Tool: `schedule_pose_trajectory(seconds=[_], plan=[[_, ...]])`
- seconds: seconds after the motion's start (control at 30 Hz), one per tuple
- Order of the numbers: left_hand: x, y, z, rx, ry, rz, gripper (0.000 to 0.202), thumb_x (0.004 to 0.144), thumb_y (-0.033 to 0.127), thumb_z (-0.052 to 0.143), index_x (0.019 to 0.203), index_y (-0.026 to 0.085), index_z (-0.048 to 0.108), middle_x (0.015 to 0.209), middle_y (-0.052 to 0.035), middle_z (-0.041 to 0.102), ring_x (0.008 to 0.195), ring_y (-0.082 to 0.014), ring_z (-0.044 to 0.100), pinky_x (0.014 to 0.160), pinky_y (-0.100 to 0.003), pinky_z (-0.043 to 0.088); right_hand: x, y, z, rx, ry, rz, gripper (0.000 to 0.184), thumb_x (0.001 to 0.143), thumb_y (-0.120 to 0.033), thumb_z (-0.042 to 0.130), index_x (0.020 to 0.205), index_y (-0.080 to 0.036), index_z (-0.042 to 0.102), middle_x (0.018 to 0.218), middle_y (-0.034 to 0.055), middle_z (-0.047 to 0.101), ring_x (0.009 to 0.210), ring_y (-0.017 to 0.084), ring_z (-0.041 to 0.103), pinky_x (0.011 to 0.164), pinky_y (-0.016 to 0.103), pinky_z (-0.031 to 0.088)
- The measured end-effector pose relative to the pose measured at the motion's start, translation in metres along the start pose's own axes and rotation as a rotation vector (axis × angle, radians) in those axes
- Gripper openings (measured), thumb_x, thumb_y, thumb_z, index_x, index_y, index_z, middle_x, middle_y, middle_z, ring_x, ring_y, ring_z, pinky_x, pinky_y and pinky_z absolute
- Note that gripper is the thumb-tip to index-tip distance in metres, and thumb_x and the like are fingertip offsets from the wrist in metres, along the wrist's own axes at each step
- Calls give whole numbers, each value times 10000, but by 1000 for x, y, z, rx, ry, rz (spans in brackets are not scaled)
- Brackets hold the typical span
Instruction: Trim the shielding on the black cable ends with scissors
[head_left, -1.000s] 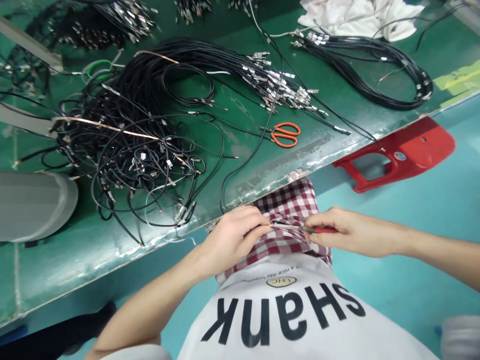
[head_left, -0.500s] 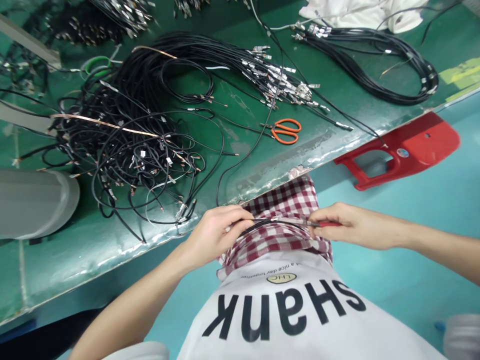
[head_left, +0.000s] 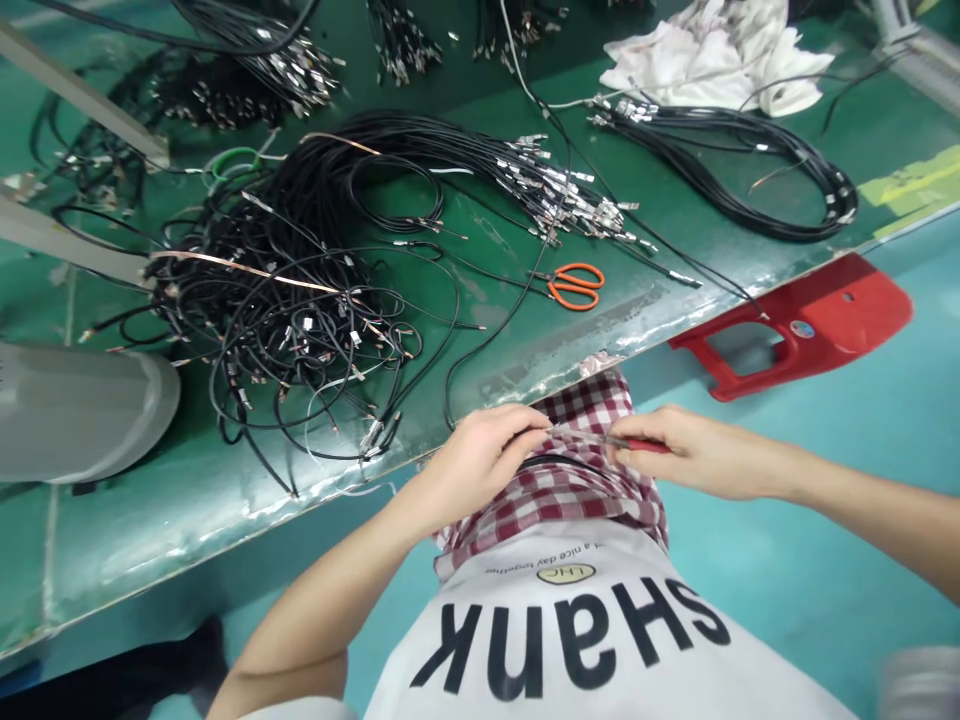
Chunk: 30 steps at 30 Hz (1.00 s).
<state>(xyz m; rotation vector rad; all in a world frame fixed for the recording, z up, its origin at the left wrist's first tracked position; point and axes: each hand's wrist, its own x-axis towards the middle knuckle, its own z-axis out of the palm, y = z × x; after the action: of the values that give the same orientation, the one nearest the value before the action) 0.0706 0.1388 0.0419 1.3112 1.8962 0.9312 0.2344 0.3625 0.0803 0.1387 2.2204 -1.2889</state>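
Note:
My left hand [head_left: 480, 462] is closed, pinching the end of a thin black cable [head_left: 559, 461] that loops over my checked shorts. Closed too is my right hand [head_left: 686, 452], gripping a red-handled tool [head_left: 646, 446] whose metal tip points left and meets the cable end between the two hands. Both hands hover just below the front edge of the green table [head_left: 187, 510]. What the tip does to the cable is too small to make out.
A big tangle of black cables with metal terminals [head_left: 300, 290] covers the table's left half. Orange scissors [head_left: 576, 285] lie near the front edge. A coiled cable bundle [head_left: 757, 180] and white cloth [head_left: 705, 55] sit far right. A red stool [head_left: 802, 325] stands on the floor.
My hands have stayed together over my lap, the cable loop shifting slightly under them. The view tilted a little, showing more of the table's far side.

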Motion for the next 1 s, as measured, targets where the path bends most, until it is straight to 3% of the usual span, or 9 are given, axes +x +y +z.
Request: schedule_pose_trajectory(seconds=[0.13,0.23,0.37,0.5,0.63,0.8,1.0], plan=[[8,-6,9,-243,119,-128,294,974,384,528,1001,160,717,935,-41,714,810,-87,624,737,-181,469,-1,10,-6,-177,83,-12,347,1023,-492,419,1087,-206,605,958,41,643,815,181,554,716,297,384],[9,-11,10,-452,198,-180,298,941,399,582,1002,135,704,813,-30,660,671,-55,532,637,-165,437,3,30,-23,-292,277,-45,335,987,-462,496,1179,-203,587,1095,78,637,942,224,575,813,326,410],[8,-13,10,-604,247,-217,315,922,407,613,1022,112,660,757,-17,602,647,-42,484,607,-154,419,15,59,-58,-328,590,-24,390,952,-477,530,1218,-194,561,1049,78,609,896,224,561,801,337,436],[7,-10,10,-594,305,-246,352,905,431,629,975,90,677,753,-40,628,630,-42,465,568,-154,382,27,78,-88,-335,754,22,412,927,-437,538,1272,-212,540,1069,75,603,964,250,563,877,375,444],[7,-9,9,-632,404,-240,342,870,426,676,966,99,706,942,-94,723,668,-56,525,606,-175,428,32,89,-100,-270,834,76,410,912,-424,526,1272,-233,564,976,60,586,914,254,559,818,382,463],[7,-13,10,-663,450,-222,314,863,418,690,939,115,728,929,-87,743,777,-100,615,713,-211,493,34,103,-103,-248,865,89,410,902,-429,523,1261,-234,571,943,58,573,869,248,552,780,387,471],[7,-11,11,-686,450,-211,297,871,401,685,908,111,733,910,-84,745,789,-96,611,725,-198,482,32,126,-114,-315,914,132,400,916,-434,517,1262,-235,547,1031,97,606,917,270,559,794,392,447]])
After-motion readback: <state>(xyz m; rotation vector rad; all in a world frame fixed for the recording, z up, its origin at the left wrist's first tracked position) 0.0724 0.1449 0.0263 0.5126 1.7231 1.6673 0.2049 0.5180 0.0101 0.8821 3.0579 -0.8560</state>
